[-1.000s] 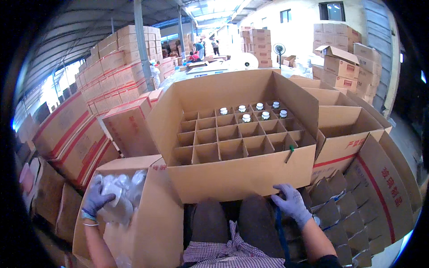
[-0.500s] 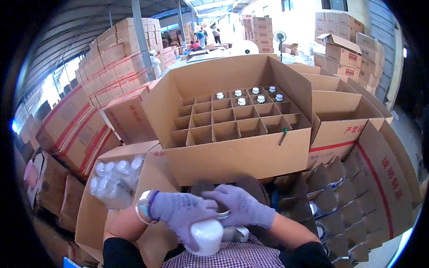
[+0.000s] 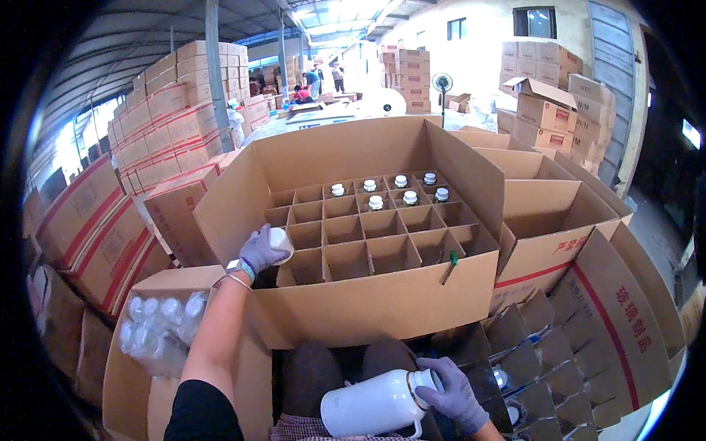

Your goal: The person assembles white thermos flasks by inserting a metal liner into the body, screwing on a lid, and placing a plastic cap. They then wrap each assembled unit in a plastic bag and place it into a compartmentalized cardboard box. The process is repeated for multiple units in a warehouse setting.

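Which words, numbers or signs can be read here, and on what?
I won't copy wording; print shows on:
Right box flap: large red characters.
Open carton beside it: red characters.
Stacked cartons, back right: small dark print.
Leaning cartons, left: too blurred.
White jug, right hand: none legible.

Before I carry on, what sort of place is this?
Probably a packing warehouse or workshop: tall carton stacks, upright metal posts, and a divided box holding some white-capped bottles.

Tall stacks of brown cardboard cartons (image 3: 163,110) are filling a warehouse-like packing workshop, where slender grey steel posts (image 3: 212,81) are holding up a ribbed grey metal roof (image 3: 140,40).
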Available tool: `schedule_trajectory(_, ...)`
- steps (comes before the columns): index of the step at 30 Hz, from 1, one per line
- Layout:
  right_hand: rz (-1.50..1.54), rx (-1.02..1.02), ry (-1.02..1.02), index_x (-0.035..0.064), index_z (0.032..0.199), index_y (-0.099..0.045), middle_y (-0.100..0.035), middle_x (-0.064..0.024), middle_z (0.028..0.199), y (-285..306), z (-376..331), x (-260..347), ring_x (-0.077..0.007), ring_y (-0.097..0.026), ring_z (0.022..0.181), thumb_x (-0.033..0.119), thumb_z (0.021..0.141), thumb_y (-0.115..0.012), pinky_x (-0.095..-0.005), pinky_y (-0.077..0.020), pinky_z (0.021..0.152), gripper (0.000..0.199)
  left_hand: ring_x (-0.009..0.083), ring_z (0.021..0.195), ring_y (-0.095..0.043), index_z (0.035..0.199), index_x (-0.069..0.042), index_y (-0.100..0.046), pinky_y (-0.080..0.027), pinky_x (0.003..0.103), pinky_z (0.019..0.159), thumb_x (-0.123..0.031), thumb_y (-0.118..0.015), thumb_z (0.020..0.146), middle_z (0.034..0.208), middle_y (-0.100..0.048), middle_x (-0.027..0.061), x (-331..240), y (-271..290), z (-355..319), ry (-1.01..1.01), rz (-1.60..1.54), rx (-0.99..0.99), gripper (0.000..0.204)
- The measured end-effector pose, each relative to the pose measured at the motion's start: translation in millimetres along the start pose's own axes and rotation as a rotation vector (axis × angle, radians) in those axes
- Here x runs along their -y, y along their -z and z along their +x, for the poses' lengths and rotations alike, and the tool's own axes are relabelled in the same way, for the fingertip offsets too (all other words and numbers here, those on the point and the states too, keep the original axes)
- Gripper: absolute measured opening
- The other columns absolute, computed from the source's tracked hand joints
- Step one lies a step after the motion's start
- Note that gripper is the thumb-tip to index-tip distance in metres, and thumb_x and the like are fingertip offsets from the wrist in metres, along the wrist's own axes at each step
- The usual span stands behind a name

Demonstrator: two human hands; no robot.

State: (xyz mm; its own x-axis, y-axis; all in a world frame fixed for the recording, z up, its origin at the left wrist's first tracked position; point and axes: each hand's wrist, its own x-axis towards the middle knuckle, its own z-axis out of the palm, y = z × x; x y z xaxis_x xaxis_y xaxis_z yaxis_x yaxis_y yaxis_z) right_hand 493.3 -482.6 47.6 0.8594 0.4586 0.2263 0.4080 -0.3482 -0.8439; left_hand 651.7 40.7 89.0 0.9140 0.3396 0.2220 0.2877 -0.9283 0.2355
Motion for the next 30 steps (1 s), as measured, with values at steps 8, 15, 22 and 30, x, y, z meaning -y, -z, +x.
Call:
schedule_trajectory(8, 0.087, -0.182, -0.169, 0.0025, 0.11, -0.065, -0.069, -0.0166, 0.102, 12.0, 7.1, -55.4, -0.0349, -0.068, 0.092, 0.021, 0.086, -0.069, -0.0397, -0.0551, 0.082, 0.031, 0.041, 0.148, -0.026, 0.156, 0.0, -0.021, -0.023, 0.051, 0.121, -0.072, -0.083, 0.06, 0.157, -0.026, 0.0284, -79.6, 11.1, -129.0, -0.624, -0.816, 0.205, 0.135)
schedule_trajectory(15, -0.086, -0.123, 0.13, 0.0003, 0.118, -0.056, -0.065, -0.0205, 0.115, 2.1, 20.1, -113.4, -0.0392, -0.065, 0.104, 0.025, 0.084, -0.075, -0.0418, -0.0521, 0.092, 0.046, 0.0405, 0.148, -0.021, 0.156, 0.001, -0.015, -0.019, 0.051, 0.121, -0.077, -0.078, 0.06, 0.16, -0.018, 0.0261, -139.7, 6.9, -240.6, -0.75, -0.784, 0.218, 0.139)
schedule_trajectory(22, -0.052, -0.111, 0.486, 0.0024, 0.145, -0.039, -0.047, -0.0218, 0.141, 18.2, 31.4, 45.1, -0.0299, -0.047, 0.131, 0.034, 0.1, -0.056, -0.0416, -0.0364, 0.113, 0.058, 0.029, 0.128, -0.053, 0.146, -0.001, -0.041, -0.042, 0.042, 0.109, -0.06, -0.053, 0.093, 0.137, -0.055, 0.0175, -118.1, 9.1, -248.5, -0.003, -1.905, 0.329, 0.08)
schedule_trajectory(30, 0.557, 0.21, -0.032, 0.0063, 0.157, -0.019, -0.043, -0.0199, 0.149, 23.6, 51.0, 36.5, -0.0294, -0.039, 0.14, 0.043, 0.085, -0.076, -0.0421, -0.0296, 0.118, 0.099, 0.0259, 0.127, -0.05, 0.148, -0.001, -0.039, -0.04, 0.04, 0.109, -0.065, -0.061, 0.084, 0.139, -0.049, 0.015, -112.0, 20.6, -257.7, -0.317, -1.436, -0.103, 0.093)
